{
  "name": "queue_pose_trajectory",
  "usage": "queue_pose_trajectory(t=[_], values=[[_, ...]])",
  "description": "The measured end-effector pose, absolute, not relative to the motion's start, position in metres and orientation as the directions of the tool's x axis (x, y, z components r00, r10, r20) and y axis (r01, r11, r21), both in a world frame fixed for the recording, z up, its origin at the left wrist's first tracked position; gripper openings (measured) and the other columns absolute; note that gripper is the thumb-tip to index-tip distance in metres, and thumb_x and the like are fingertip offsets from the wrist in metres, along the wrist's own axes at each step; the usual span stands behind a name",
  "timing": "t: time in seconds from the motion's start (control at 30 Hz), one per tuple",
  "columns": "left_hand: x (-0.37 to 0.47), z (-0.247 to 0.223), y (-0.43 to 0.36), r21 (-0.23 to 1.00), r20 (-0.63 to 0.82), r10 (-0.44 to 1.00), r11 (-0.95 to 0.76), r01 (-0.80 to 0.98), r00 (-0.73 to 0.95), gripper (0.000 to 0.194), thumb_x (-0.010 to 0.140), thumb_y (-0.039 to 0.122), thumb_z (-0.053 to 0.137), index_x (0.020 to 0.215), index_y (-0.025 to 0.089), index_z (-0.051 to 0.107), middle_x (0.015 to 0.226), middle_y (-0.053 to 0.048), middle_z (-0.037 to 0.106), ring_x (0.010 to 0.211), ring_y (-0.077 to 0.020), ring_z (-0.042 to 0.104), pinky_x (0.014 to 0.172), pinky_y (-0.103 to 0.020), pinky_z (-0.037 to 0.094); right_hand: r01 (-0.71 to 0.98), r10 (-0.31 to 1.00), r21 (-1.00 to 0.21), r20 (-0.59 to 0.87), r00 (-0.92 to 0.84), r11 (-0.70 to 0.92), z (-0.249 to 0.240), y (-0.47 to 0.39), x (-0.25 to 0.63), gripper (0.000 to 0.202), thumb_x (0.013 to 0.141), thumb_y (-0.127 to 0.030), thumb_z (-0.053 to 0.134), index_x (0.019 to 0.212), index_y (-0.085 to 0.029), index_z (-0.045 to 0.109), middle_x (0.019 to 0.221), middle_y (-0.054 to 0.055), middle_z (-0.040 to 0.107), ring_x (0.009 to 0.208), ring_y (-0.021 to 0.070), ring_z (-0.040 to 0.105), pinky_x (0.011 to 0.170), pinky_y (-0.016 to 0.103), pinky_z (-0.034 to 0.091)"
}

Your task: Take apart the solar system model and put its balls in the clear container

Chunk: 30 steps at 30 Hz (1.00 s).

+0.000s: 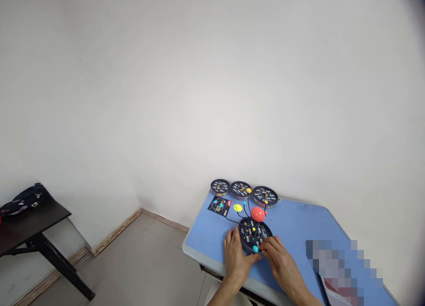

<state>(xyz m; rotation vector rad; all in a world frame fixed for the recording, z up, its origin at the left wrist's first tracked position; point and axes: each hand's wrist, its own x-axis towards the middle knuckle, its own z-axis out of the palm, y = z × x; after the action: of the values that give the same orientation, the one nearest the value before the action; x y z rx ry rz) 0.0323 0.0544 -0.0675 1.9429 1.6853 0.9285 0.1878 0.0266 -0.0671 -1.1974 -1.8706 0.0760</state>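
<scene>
The planet model (pixel 253 236) sits near the front edge of the blue table (pixel 299 226). The left hand (pixel 237 257) cups its near-left rim, grasping it; the right hand (pixel 279 255) bends in beside the cyan ball (pixel 255 249), its grip unclear to me. Beyond, the model's stalks partly cross a printed card (pixel 215 207) and three dark discs (pixel 220 186).

A planetary model (pixel 246 230) sits on a blue table (pixel 292 235), a large red ball (pixel 257 214) and smaller coloured balls (pixel 237 208) raised above its round, printed base (pixel 247 235).
</scene>
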Motion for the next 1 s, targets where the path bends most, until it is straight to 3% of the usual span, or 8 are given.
queue_pose_trajectory(t=[0.2, 0.5, 0.8, 1.0], values=[[0.031, -0.064, 0.054, 0.680, 0.228, 0.970, -0.223, 0.699, 0.088, 0.095, 0.064, 0.048, 0.080, 0.142, 0.007, 0.044, 0.142, -0.018, 0.053, 0.135, -0.0328, 0.041, 0.112, -0.041, 0.032, 0.702, 0.719, -0.432, 0.675, -0.164, 0.565, -0.072, 0.027, 0.190, 0.018, 0.096, -0.027, 0.047, 0.087, -0.024, 0.062, 0.091, 0.007, 0.064, 0.088, 0.0224, 0.060, 0.073, 0.035, 0.054], [0.030, -0.065, 0.055, 0.712, 0.168, 0.981, -0.188, 0.677, 0.096, 0.092, 0.065, 0.035, 0.079, 0.145, 0.009, 0.040, 0.148, -0.016, 0.046, 0.139, -0.0316, 0.036, 0.115, -0.041, 0.029, 0.683, 0.634, -0.391, 0.761, -0.137, 0.617, -0.071, 0.030, 0.187, 0.022, 0.097, -0.022, 0.044, 0.089, -0.024, 0.065, 0.088, 0.005, 0.065, 0.085, 0.0199, 0.060, 0.069, 0.032, 0.054], [0.027, -0.070, 0.054, 0.748, 0.238, 0.967, -0.240, 0.619, 0.087, 0.081, 0.070, 0.025, 0.070, 0.145, 0.011, 0.040, 0.149, -0.015, 0.045, 0.140, -0.0306, 0.036, 0.116, -0.045, 0.029, 0.684, 0.627, -0.368, 0.760, -0.168, 0.630, -0.060, 0.028, 0.188, 0.022, 0.096, -0.019, 0.044, 0.090, -0.024, 0.065, 0.090, 0.006, 0.064, 0.084, 0.0200, 0.060, 0.067, 0.031, 0.054], [0.012, -0.067, 0.050, 0.734, 0.361, 0.932, -0.298, 0.611, 0.022, 0.077, 0.075, 0.029, 0.067, 0.145, 0.014, 0.039, 0.146, -0.015, 0.049, 0.137, -0.0309, 0.041, 0.114, -0.048, 0.031, 0.671, 0.634, -0.376, 0.751, -0.183, 0.639, -0.043, 0.027, 0.171, 0.024, 0.098, -0.020, 0.042, 0.090, -0.024, 0.064, 0.091, 0.007, 0.063, 0.086, 0.0194, 0.058, 0.068, 0.031, 0.052]])
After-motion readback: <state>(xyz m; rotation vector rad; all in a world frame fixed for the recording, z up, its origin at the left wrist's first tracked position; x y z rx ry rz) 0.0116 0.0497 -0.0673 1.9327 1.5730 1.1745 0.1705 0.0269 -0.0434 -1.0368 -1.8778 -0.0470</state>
